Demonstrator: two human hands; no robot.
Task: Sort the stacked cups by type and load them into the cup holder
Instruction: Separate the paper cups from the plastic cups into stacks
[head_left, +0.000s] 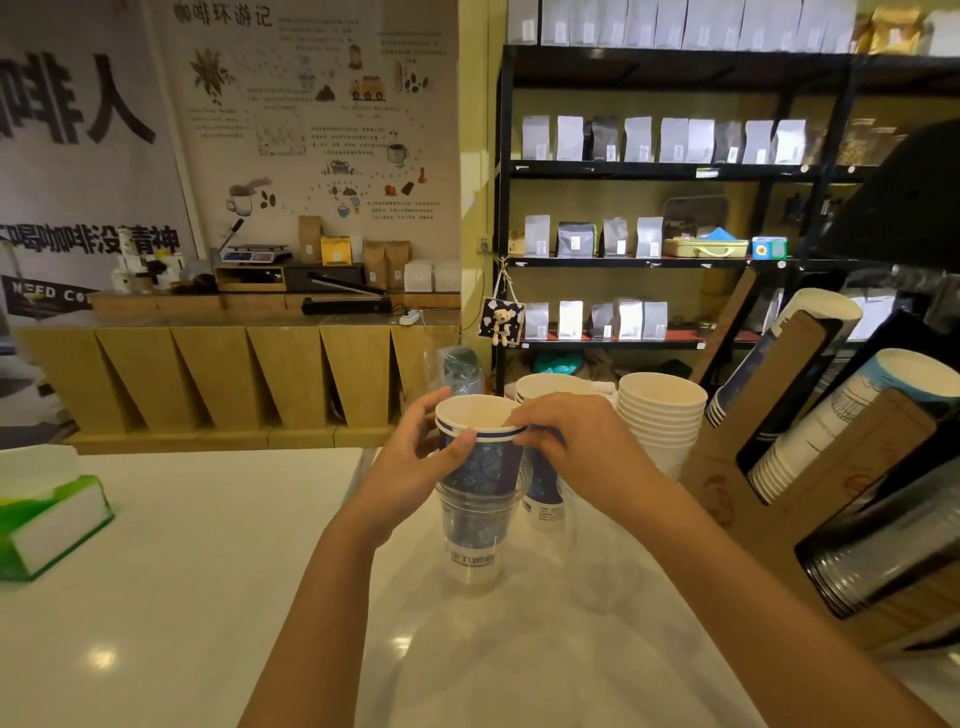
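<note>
A dark blue patterned paper cup stands nested inside a clear plastic cup on the white counter. My left hand grips the blue cup's side just below the rim. My right hand pinches its rim from the right. Behind my right hand stand another blue cup stack and a stack of white paper cups. The cardboard cup holder leans at the right, with blue cups, white printed cups and clear cups in its slots.
A green-and-white tissue box sits at the counter's left edge. Beyond the counter are a wooden back counter and a black shelf of coffee bags.
</note>
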